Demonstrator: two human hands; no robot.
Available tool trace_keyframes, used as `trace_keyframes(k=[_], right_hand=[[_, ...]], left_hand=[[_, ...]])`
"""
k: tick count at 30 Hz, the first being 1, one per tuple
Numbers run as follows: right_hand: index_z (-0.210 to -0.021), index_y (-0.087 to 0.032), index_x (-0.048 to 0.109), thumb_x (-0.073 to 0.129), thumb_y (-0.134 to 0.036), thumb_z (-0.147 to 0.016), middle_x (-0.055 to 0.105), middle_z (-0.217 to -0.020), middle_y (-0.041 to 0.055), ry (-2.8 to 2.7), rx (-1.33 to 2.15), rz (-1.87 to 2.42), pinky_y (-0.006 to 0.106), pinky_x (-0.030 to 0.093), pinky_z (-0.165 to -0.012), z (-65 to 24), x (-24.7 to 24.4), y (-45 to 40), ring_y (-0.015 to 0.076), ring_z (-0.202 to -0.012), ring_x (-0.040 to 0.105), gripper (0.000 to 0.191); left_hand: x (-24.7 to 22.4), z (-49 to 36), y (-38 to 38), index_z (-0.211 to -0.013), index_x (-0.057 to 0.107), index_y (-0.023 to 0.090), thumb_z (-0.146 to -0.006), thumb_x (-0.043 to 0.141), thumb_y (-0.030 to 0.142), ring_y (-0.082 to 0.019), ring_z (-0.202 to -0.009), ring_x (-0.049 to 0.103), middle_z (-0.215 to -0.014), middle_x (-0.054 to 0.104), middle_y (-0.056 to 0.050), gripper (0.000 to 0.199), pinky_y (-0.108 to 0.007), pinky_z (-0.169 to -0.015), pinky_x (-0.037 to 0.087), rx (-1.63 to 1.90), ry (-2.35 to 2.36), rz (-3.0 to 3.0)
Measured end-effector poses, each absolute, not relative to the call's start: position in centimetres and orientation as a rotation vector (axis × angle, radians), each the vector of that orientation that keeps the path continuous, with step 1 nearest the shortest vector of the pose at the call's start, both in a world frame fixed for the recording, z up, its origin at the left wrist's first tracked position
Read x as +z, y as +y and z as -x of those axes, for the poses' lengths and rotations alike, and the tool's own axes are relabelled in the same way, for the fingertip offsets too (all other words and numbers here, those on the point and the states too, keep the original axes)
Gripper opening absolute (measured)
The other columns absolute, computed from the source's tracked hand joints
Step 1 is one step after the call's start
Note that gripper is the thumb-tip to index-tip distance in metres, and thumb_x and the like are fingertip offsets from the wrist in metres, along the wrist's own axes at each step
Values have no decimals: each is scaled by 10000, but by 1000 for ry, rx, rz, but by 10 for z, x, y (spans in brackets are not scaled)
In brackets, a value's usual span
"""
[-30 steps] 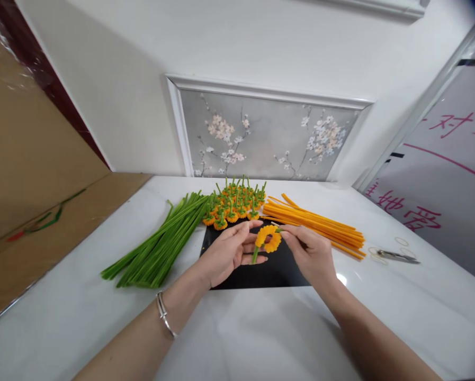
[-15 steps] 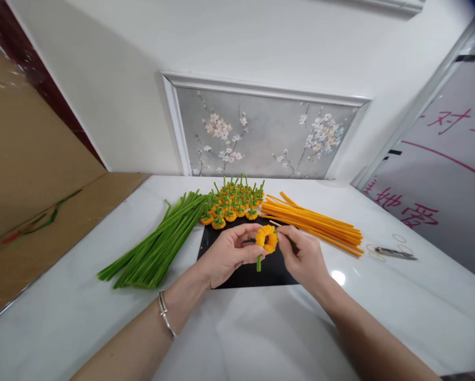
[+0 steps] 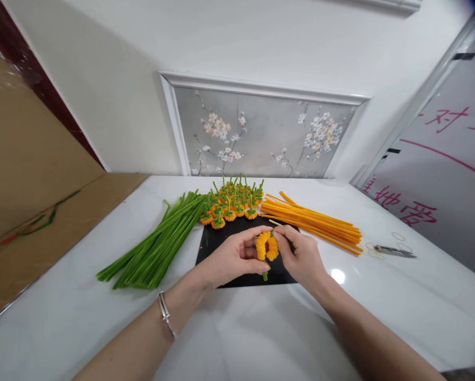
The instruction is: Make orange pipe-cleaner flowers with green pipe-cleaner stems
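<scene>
An orange pipe-cleaner flower (image 3: pixel 261 247) with a dark centre and a short green stem (image 3: pixel 265 276) is held over a black mat (image 3: pixel 237 279). My left hand (image 3: pixel 231 256) grips it from the left, thumb low near the stem and fingers behind the petals. At its upper right edge, the fingers of my right hand (image 3: pixel 301 251) are pinched against the petals. A thin pale stick (image 3: pixel 275 223) pokes out above the right fingers; its other end is hidden.
Behind the mat stand several finished-looking orange flowers (image 3: pixel 229 216) with stems upward. Green pipe cleaners (image 3: pixel 158 241) lie at the left, orange ones (image 3: pixel 312 219) at the right. Scissors (image 3: pixel 394 251) and rubber bands (image 3: pixel 398 236) rest farther right on the white table (image 3: pixel 229 333).
The flower has turned and tilted between my hands, its stem shifting right and down. My left thumb has moved lower, toward the stem. My right hand stays at the flower's edge.
</scene>
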State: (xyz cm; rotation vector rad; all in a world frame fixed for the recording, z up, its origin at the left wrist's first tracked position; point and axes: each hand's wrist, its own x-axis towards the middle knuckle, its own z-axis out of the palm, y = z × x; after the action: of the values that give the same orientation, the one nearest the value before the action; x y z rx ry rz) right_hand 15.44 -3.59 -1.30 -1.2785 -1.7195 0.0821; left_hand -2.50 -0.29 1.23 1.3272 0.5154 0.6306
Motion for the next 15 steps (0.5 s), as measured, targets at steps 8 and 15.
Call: trace_keyframes(k=[8, 15], right_hand=[[-890, -193, 631, 424, -223, -922, 690, -780, 36, -1772, -187, 1315, 231, 445, -623, -162, -12, -32, 146, -671, 639, 212], [-912, -193, 651, 459, -245, -912, 714, -790, 31, -1722, -268, 1449, 231, 427, -592, -169, -13, -30, 155, -648, 656, 198]], left_hand=[[11, 26, -4, -1375, 344, 284, -652, 716, 45, -84, -706, 575, -1001, 598, -39, 848, -264, -671, 508, 519, 478, -1240], [7, 25, -3, -1173, 445, 181, -647, 734, 89, -80, -631, 556, -786, 590, 18, 607, -254, -637, 490, 426, 547, -1245]])
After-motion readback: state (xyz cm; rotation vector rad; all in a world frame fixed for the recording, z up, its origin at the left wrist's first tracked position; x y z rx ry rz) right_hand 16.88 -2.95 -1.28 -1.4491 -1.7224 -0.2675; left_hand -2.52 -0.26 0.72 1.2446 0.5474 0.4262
